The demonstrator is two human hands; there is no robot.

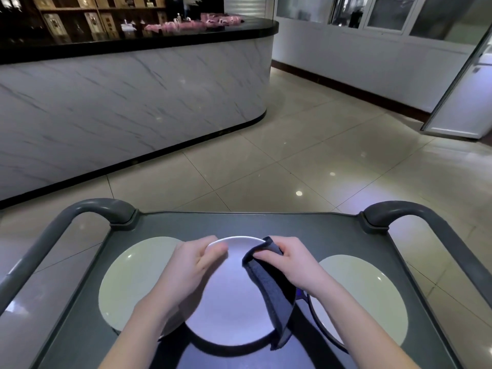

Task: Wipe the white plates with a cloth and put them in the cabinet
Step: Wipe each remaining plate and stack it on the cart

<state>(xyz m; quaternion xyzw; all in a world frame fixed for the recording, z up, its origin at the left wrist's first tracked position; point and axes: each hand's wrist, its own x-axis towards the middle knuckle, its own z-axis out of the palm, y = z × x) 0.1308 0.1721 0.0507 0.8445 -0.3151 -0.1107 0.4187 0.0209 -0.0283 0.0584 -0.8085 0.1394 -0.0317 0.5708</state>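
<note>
The dark grey plastic service cart [266, 225] carried all three round white ceramic plates; no cabinet could be identified in the view. The left plate [133, 278] and the right plate [372, 296] lay flat on the cart top, well apart. The middle plate [231, 302] was held raised and tilted between them. The dark blue folded cloth [277, 296] wrapped over its right rim. The left hand [189, 267] grasped the far left rim; the right hand [290, 259] pinched the cloth against the plate. Judged status: one plate being wiped, the flat plates' condition indeterminate, none stored.
</note>
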